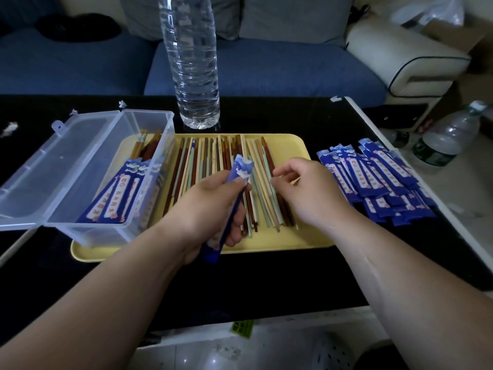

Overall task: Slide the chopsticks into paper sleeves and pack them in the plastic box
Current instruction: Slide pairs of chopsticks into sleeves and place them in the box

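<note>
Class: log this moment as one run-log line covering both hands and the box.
left hand: grips blue paper sleeve | right hand: pinches loose chopsticks on yellow tray | plastic box: open, some sleeved pairs inside

Brown and pale chopsticks (210, 156) are spread on a yellow tray (293, 145), with one blue sleeve (241, 169) held above them. Paper sleeves (373, 182) are piled at the right. A clear plastic box (160, 140), lid open, is set at the left, with sleeved pairs (117, 198) inside.
</note>
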